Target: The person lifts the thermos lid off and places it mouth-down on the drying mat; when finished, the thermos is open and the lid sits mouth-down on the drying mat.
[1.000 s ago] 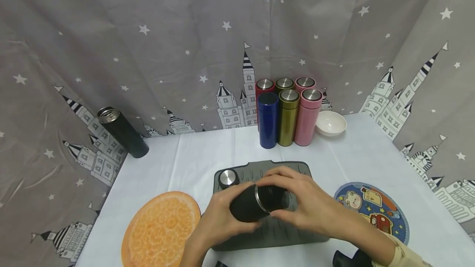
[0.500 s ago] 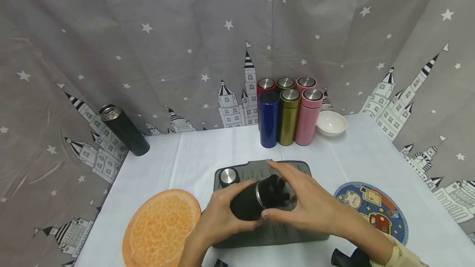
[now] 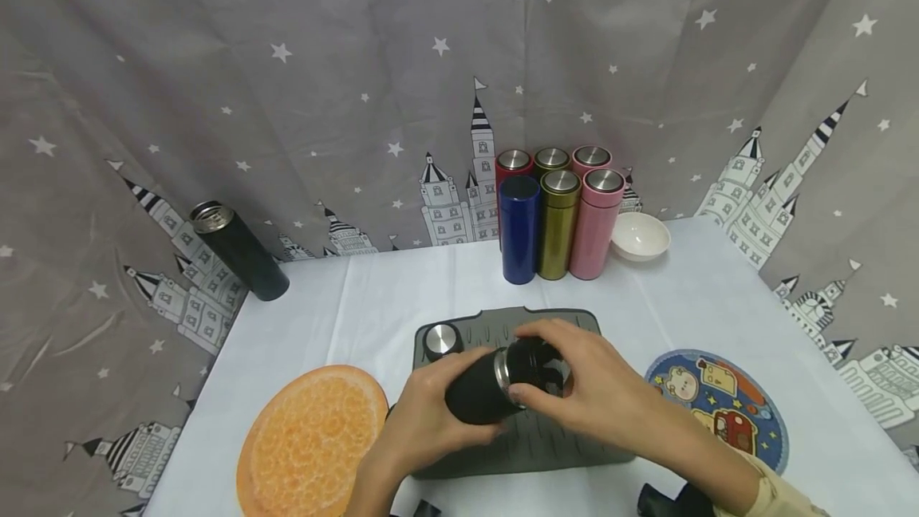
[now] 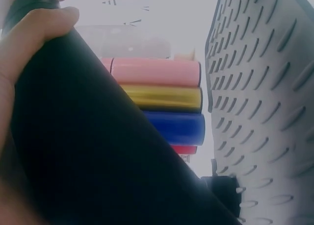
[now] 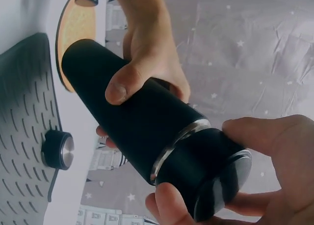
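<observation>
In the head view a black thermos bottle (image 3: 475,396) is held tilted above a grey ridged mat (image 3: 517,457). My left hand (image 3: 434,409) grips its body, thumb along the near side. At the upper end, the fingers and thumb of my right hand (image 3: 599,385) hold the black lid (image 5: 189,168), which sits above a silver ring on the bottle. The right wrist view shows the fingers spread round the lid's rim. A separate black cap with a steel top (image 3: 442,339) stands on the mat's far left corner.
An open black bottle (image 3: 240,252) stands at the back left. Blue (image 3: 519,234), gold (image 3: 558,234), pink (image 3: 597,234) and other bottles cluster at the back, beside a white bowl (image 3: 640,237). An orange round mat (image 3: 316,441) lies left, a blue patterned mat (image 3: 725,405) right.
My right fingers spread away from the lid half a second ago and have now closed round it again. The silver ring shows wider. My left hand has stayed on the bottle.
</observation>
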Available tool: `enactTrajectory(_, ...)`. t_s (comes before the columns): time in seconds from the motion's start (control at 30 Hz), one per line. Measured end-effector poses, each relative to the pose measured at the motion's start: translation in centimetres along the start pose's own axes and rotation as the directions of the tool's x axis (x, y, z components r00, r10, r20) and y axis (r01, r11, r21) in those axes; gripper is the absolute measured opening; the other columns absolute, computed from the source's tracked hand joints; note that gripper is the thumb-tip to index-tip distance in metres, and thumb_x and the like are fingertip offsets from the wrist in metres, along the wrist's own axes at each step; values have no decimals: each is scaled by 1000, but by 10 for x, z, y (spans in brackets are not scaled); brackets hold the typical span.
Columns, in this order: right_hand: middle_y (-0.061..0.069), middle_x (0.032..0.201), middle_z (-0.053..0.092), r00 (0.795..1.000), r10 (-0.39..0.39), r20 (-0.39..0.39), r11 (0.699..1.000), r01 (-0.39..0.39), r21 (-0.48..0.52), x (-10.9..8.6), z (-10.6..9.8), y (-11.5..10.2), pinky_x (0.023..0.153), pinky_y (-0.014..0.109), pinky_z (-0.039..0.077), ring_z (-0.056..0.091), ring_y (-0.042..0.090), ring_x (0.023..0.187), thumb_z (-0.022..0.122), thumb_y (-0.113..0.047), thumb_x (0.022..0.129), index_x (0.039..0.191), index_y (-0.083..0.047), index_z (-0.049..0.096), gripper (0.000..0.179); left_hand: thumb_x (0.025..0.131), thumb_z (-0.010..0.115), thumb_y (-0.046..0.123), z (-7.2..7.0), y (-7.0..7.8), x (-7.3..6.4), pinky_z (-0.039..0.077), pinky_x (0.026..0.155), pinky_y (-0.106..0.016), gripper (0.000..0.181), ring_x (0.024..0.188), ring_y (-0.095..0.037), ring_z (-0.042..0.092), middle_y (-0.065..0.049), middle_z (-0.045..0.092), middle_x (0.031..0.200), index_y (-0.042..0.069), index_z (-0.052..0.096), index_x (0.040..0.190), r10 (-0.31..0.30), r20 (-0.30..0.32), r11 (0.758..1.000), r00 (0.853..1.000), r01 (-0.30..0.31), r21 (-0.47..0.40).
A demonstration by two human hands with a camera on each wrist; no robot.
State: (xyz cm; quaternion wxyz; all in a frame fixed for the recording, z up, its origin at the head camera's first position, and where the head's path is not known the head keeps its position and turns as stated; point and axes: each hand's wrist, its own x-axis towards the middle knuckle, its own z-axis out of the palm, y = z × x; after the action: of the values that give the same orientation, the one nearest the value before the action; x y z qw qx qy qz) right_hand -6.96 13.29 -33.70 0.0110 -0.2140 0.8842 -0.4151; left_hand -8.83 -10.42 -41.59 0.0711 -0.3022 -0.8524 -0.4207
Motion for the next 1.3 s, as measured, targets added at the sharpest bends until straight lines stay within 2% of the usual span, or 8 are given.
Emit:
enactTrajectory(0.17, 0, 116, 63, 999, -50, -9, 997, 51, 65, -2, -1, -2, 54, 26, 52, 60, 13, 71, 85, -20, 80, 131, -17, 56, 59, 61, 95, 26, -4, -2, -1, 54, 79, -33, 81, 96, -9, 64, 11, 66, 120, 29, 60, 135, 27, -15, 1000, 1000, -27, -11)
enactTrajectory(0.27, -3, 115, 63, 997, -83, 2, 994, 83, 70, -3, -1, -1, 59, 27, 54, 61, 13, 78, 86, -18, 79, 129, -18, 55, 60, 63, 94, 26, -6, -1, -2, 54, 78, -32, 78, 94, -8, 64, 12, 66, 118, 29, 61, 133, 25, -2, 999, 1000, -25, -21)
enactTrajectory(0.5, -11, 125, 57, 967, -247, 61, 968, 244, 51, -4, -4, 1, 90, 35, 54, 58, 11, 107, 88, -10, 76, 129, -24, 57, 63, 61, 95, 26, -15, -3, -9, 54, 76, -30, 78, 92, -8, 64, 16, 66, 120, 34, 62, 130, -21, 52, 996, 998, 25, -85)
enactTrajectory(0.7, -10, 130, 55, 956, -292, 13, 956, 292, 22, -3, -5, 4, 90, 37, 54, 56, 13, 114, 88, -8, 74, 130, -23, 62, 64, 59, 97, 24, -26, -9, -17, 54, 79, -33, 81, 95, -11, 66, 12, 67, 119, 32, 62, 132, -79, 14, 991, 997, 80, -105)
enactTrajectory(0.87, -9, 130, 55, 958, -287, -11, 958, 287, -4, -1, -2, 11, 88, 37, 54, 56, 12, 113, 89, -10, 73, 133, -25, 62, 67, 58, 97, 18, -35, -13, -22, 54, 83, -33, 83, 97, -12, 66, 12, 67, 120, 31, 62, 132, -94, -64, 991, 994, 87, -104)
enactTrajectory(1.03, -3, 131, 58, 978, -210, -16, 978, 210, -4, 0, 10, 23, 86, 37, 55, 58, 14, 112, 91, -13, 72, 138, -16, 53, 76, 60, 97, 14, -43, -15, -24, 53, 87, -31, 84, 104, -15, 65, 9, 67, 122, 25, 61, 134, -89, -151, 991, 984, 73, -111)
enactTrajectory(1.17, -2, 125, 60, 992, -124, -22, 992, 125, 14, 1, 21, 29, 82, 34, 56, 59, 15, 108, 91, -13, 70, 133, -13, 50, 76, 60, 96, 13, -49, -17, -26, 52, 89, -31, 86, 108, -17, 64, 8, 65, 125, 25, 59, 136, -123, -192, 987, 974, 101, -123)
enactTrajectory(1.3, -3, 123, 60, 991, -126, -41, 992, 126, 4, 5, 29, 34, 77, 30, 56, 60, 14, 104, 92, -14, 69, 131, -15, 52, 74, 62, 96, 10, -57, -19, -29, 52, 87, -31, 86, 107, -16, 63, 10, 65, 125, 27, 57, 137, -171, -228, 981, 958, 144, -131)
